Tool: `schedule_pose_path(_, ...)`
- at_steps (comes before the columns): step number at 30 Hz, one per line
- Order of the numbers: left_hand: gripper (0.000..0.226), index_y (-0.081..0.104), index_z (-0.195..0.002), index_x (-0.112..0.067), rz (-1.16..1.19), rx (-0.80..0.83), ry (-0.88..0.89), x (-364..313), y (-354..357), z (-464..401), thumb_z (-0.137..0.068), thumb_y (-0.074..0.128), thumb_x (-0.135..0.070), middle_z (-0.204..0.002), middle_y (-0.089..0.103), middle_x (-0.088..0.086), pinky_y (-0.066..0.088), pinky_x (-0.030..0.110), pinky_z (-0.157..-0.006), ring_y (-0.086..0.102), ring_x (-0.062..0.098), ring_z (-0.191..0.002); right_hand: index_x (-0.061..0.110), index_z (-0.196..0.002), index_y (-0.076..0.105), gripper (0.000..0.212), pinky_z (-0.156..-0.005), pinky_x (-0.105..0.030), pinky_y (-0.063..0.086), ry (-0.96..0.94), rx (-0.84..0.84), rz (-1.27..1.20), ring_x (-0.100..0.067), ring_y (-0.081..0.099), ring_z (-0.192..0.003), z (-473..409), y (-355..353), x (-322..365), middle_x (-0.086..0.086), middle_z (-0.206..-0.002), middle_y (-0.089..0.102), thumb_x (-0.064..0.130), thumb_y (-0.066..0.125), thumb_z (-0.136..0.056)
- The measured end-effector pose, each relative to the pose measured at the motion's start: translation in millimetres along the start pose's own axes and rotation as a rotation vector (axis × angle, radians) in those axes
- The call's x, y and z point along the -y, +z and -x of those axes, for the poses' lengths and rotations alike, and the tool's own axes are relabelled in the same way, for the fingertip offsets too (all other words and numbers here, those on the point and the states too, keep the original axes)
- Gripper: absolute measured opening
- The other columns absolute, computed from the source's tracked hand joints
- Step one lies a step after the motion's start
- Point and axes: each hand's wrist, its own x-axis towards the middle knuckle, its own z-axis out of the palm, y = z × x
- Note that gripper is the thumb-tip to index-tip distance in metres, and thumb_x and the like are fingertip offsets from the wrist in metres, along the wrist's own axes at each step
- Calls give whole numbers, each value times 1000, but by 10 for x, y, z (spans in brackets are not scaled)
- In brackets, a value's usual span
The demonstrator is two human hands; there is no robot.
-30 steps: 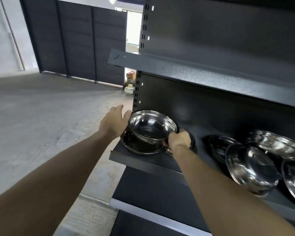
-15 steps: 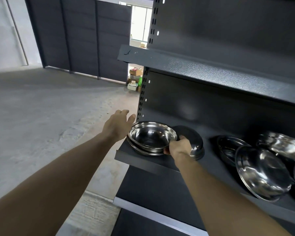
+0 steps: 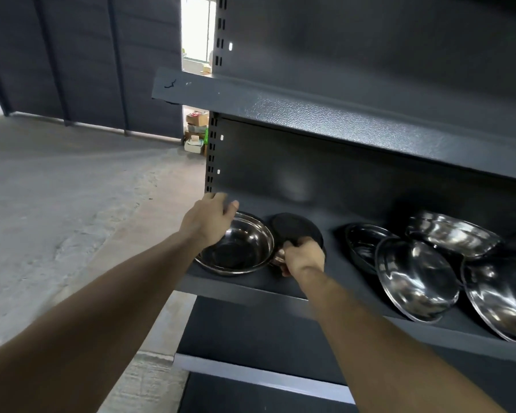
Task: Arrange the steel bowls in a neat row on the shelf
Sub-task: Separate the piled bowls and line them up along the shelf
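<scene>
A person reaches with both bare arms to the left end of a dark metal shelf (image 3: 251, 286). The left hand (image 3: 209, 222) rests over the far left rim of a steel bowl (image 3: 236, 248) that sits upright on the shelf, fingers curled loosely over the edge. The right hand (image 3: 303, 257) is closed around the near rim of a second bowl (image 3: 295, 231), which leans just beside the first with its dark underside showing. The hands are apart, one on each bowl.

Further right on the same shelf, well apart from these two, lies a loose cluster of more bowls (image 3: 417, 278), tilted and overlapping, not yet in any row.

The risks, as a judgement: the gripped bowl may slip on smooth steel and knock its neighbour, and the first bowl sits near the shelf's front and left edges, so a push could send it to the floor. The leaning cluster may slide when one bowl is pulled out.

The shelf is textured dark grey metal with another shelf above (image 3: 340, 114). To the left is a bare concrete floor (image 3: 72, 204), dark wall panels, and a bright doorway with stacked boxes (image 3: 195, 132).
</scene>
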Motion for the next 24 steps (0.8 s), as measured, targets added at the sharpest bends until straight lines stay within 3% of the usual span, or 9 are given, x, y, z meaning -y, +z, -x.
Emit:
schedule_pose_path(2, 57, 44, -143, -14, -6, 37, 32, -113, 99, -48, -101, 32, -50, -143, 48, 12, 43, 45, -103, 50, 32, -127, 3, -115, 64, 29, -29, -12, 37, 9, -48, 32, -12, 56, -40, -58, -140, -70, -10, -90, 67, 22, 56, -96)
schedule_pose_path(6, 59, 42, -145, -15, -22, 126, 79, -374, 358, -134, -100, 33, -52, -146, 45, 13, 39, 47, -109, 46, 33, -132, 6, -113, 64, 25, -25, -9, 28, 62, -96, 31, -5, 50, -27, -170, -414, -253, -4, -74, 62, 22, 56, -95)
schedule_pose_path(8, 59, 43, -145, -15, -30, 164, 83, -500, 489, -168, -100, 33, -52, -146, 45, 12, 38, 46, -110, 45, 32, -133, 9, -115, 60, 23, -26, -11, 33, 79, -99, 11, -5, 50, -23, -240, -522, -313, 0, -70, 58, 21, 57, -95)
schedule_pose_path(11, 58, 45, -143, -14, -55, 194, 99, -665, 655, -224, -100, 33, -51, -144, 47, 13, 36, 46, -111, 44, 31, -133, 11, -115, 58, 23, -28, -18, 41, 95, -75, -35, -12, 58, -35, -367, -647, -376, -1, -73, 60, 22, 59, -94)
schedule_pose_path(15, 56, 43, -144, -17, -94, 225, 79, -843, 838, -294, -100, 33, -51, -144, 47, 11, 37, 45, -109, 44, 30, -132, 3, -114, 57, 31, -38, -26, 50, 124, 22, -73, -20, 59, -44, -572, -736, -443, -22, -97, 72, 26, 61, -94)
schedule_pose_path(18, 56, 41, -146, -20, -132, 237, 44, -916, 937, -336, -100, 33, -51, -144, 47, 11, 38, 44, -106, 43, 31, -132, 2, -112, 55, 29, -38, -25, 51, 132, 106, -78, -20, 60, -48, -715, -771, -474, -24, -106, 70, 26, 59, -95)
schedule_pose_path(22, 57, 39, -146, -19, -196, 246, 15, -959, 1040, -388, -100, 33, -52, -142, 48, 13, 38, 46, -107, 44, 33, -131, 13, -109, 48, 19, -46, -29, 57, 132, 190, -111, -18, 63, -53, -850, -778, -516, -16, -90, 68, 25, 56, -97)
schedule_pose_path(24, 58, 40, -145, -19, -225, 252, 0, -962, 1067, -423, -99, 33, -53, -141, 49, 15, 36, 48, -109, 45, 34, -130, 13, -119, 49, 27, -51, -31, 60, 133, 217, -110, -18, 64, -56, -889, -747, -519, -10, -81, 66, 28, 57, -98)
